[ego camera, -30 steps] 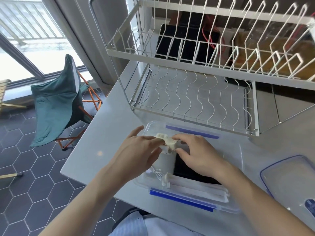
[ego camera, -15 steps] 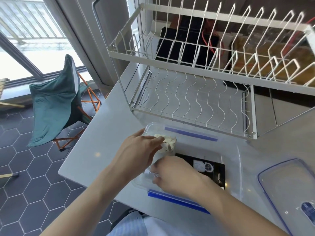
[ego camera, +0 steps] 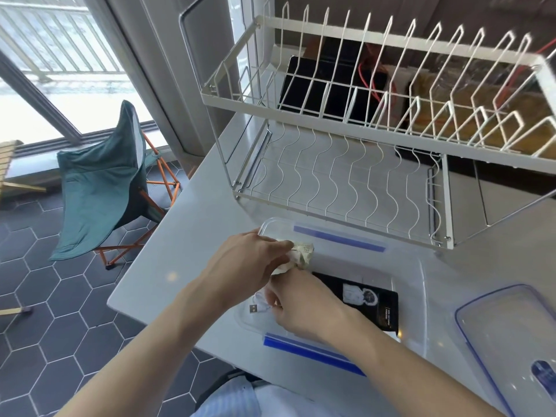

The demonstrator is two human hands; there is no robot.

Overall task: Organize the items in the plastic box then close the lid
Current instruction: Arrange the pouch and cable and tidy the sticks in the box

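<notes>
Both hands [ego camera: 246, 266] unmoved since, right hand [ego camera: 304, 305] over cable [ego camera: 259, 306].

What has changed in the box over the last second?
The right hand let go of the crumpled paper and moved toward the person, down to the white USB cable, uncovering the black card. The left hand still pinches the paper. The plastic box, its lid and the dish rack stayed put.

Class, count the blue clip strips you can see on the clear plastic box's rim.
2. One blue strip lies along the far rim of the box; the other along the near rim, partly hidden by the right forearm.
</notes>
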